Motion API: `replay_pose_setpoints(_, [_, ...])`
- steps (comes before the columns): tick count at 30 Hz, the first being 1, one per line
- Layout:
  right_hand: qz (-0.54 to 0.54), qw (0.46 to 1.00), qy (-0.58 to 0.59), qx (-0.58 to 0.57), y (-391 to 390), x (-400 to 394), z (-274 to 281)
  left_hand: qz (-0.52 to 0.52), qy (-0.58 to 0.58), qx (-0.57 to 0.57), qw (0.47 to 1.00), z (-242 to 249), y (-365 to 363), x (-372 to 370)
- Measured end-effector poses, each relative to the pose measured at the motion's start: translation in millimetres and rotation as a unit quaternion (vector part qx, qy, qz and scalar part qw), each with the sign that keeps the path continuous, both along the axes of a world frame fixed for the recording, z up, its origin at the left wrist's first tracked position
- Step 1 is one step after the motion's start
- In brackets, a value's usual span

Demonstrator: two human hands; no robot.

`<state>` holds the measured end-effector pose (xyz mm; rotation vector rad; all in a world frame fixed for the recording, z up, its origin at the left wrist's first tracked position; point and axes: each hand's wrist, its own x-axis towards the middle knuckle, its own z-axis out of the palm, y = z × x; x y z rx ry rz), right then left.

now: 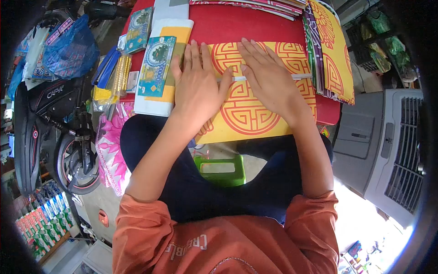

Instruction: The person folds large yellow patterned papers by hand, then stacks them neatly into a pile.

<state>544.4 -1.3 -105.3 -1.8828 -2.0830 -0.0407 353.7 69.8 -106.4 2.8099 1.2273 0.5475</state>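
A yellow sheet of paper with red round patterns [251, 112] lies on the red table, its near edge reaching over my lap. A pale strip or fold line runs across it under my fingers. My left hand [197, 84] rests flat on the sheet's left part, fingers spread. Flat on the sheet's middle and right lies my right hand [271, 84], fingers stretched forward and thumb toward the left hand. Just left of my left hand, a blue-green printed note bundle [156, 67] sits on a white and yellow paper stack [182, 33].
Folded patterned papers [333, 55] stand at the table's right, more lie at the back. Another note bundle [138, 29] and gold and blue packs [119, 73] are at the left. A green stool [222, 181] is below, a motorbike [54, 123] left, a grey air cooler [383, 141] right.
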Motion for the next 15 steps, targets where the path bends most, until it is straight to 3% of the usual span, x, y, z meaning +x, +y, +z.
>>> replay_pose_setpoints(15, [0.0, 1.0, -0.003, -0.002, 3, 0, -2, 0.005, 0.064, 0.044, 0.997, 6, 8, -4])
